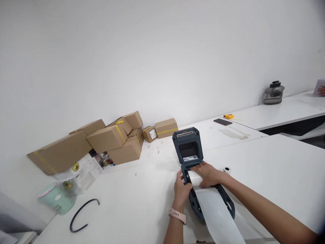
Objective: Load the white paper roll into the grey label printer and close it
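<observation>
A dark blue label printer (188, 144) stands on the white table with its lid raised. Inside it lies a white label roll (195, 178), and a wide white strip (217, 213) runs from the roll toward the front edge. My left hand (181, 189) grips the printer's left side, its thumb on the rim beside the roll. My right hand (208, 174) lies over the roll's right part with fingers spread across the printer's back; whether it grips the roll is hard to see. A pink band circles my left wrist.
Cardboard boxes (108, 138) are piled at the back left, near a green container (57, 198) and a black curved strip (79, 211). A small white roll (226, 169) lies right of the printer. Behind are a phone (222, 121), yellow tape measure (229, 116) and grey jar (273, 93).
</observation>
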### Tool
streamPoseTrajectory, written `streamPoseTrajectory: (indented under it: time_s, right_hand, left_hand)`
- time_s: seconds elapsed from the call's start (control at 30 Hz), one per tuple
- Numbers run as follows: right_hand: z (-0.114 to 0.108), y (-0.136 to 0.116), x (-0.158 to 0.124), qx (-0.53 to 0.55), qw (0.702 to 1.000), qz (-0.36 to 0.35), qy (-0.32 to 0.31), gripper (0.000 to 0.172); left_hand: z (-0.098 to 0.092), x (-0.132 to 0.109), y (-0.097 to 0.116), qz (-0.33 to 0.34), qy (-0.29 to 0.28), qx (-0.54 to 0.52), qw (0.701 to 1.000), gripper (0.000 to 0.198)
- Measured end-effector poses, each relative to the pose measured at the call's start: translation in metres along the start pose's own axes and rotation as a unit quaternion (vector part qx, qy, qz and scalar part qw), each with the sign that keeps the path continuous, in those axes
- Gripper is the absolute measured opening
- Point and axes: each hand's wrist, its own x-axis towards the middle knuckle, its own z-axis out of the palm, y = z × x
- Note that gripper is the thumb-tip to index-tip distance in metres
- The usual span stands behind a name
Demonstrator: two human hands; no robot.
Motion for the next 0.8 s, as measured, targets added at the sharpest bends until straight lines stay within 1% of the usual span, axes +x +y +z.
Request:
streamPoseTrajectory:
  time_s: [0.13,0.33,0.43,0.53,0.6,0.67,0.73,0.8]
  right_hand:
    - [0.0,-0.003,0.001,-0.017,1.0,0.007,-0.013,0.079]
    - [-0.001,-0.007,0.001,-0.018,1.0,0.02,-0.015,0.078]
    - [-0.003,-0.008,-0.001,0.0,1.0,0.022,-0.01,0.079]
    - [-0.008,-0.006,-0.003,0.042,0.999,0.013,-0.01,0.082]
    - [-0.016,-0.003,-0.005,0.078,0.997,0.005,-0.017,0.081]
    - [-0.028,0.0,-0.008,0.117,0.993,-0.004,-0.027,0.078]
    - [-0.045,0.003,-0.015,0.154,0.987,-0.019,-0.035,0.073]
    - [-0.063,0.006,-0.028,0.224,0.973,-0.05,-0.035,0.071]
  left_hand:
    - [0.001,0.002,-0.001,0.003,0.006,0.039,0.999,0.079]
    - [0.003,0.001,0.004,0.016,0.008,0.097,0.995,0.084]
    - [0.003,0.0,0.005,0.018,0.009,0.105,0.994,0.085]
    - [0.002,-0.002,0.006,0.021,0.009,0.102,0.995,0.082]
    - [0.002,-0.003,0.006,0.022,0.009,0.097,0.995,0.079]
    - [0.002,-0.004,0.007,0.026,0.01,0.092,0.995,0.076]
    - [0.002,-0.006,0.008,0.031,0.012,0.085,0.996,0.075]
    - [0.001,-0.007,0.008,0.036,0.015,0.076,0.996,0.076]
